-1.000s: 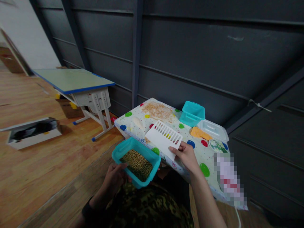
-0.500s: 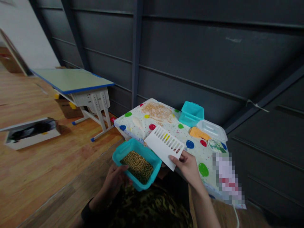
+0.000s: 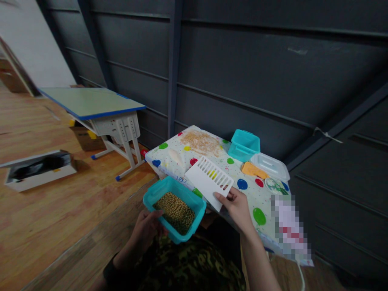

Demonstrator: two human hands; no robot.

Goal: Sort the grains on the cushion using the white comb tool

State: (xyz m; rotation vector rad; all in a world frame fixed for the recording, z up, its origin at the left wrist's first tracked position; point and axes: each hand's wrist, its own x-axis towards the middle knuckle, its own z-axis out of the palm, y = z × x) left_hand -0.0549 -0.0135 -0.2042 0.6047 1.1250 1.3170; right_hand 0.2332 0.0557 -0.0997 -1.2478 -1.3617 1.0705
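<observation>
At the near edge of the spotted table (image 3: 266, 206) the turquoise tub (image 3: 182, 190) is being held low by the left hand (image 3: 148, 226), thumb hooked over the rim; the other fingers are being swallowed by shadow, so how firmly they are being closed cannot be told. A loose heap of yellowish and green beans (image 3: 174, 206) is being carried inside, below the rim. And over that same near edge the white slotted plate (image 3: 204, 184) is being gripped by the right hand (image 3: 238, 208), thumb clamped on the top face, fingers curling beneath, with the solid side being turned toward the tub and the slots toward the table's far side. Whether plate and tub are being brought into contact cannot be made out. Good work here, it is being judged, is depending on level: if the tub is being tipped, beans are likely to be spilling past the table's edge. The plate is being pinched at one end only, so a wider finger spread is probably being called for, lest it be twisting. At the table's far left, a pale scatter (image 3: 195, 141) is being touched by neither hand.
</observation>
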